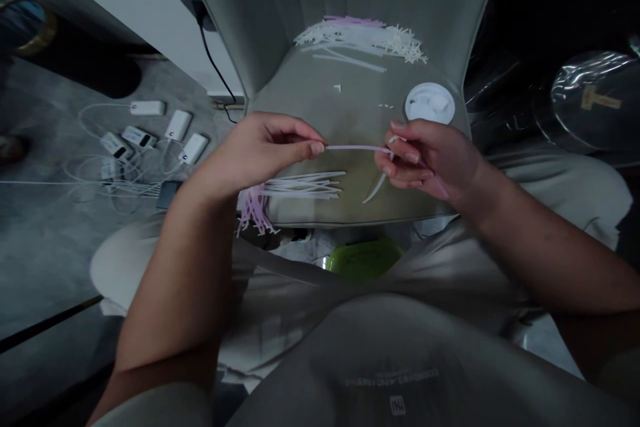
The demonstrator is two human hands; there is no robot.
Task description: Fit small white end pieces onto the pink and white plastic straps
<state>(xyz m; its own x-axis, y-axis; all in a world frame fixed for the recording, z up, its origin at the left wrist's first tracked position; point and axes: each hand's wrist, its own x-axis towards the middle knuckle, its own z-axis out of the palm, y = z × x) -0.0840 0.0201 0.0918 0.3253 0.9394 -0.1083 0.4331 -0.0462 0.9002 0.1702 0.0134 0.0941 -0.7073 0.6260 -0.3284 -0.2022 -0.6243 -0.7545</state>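
Because both ends are pinched, the thin pale pink plastic strip [357, 147] stretches straight in the air above the padded grey seat [350, 90]. Our left hand [265, 150] holds one end between thumb and forefinger, the other fingers curled loosely; our right hand [425, 160] closes on the other end with its fingertips bunched. Loose white and pink strips [300, 185] lie just below our hands, while chopped pieces [363, 37] gather farther back near a round white lid [430, 103].
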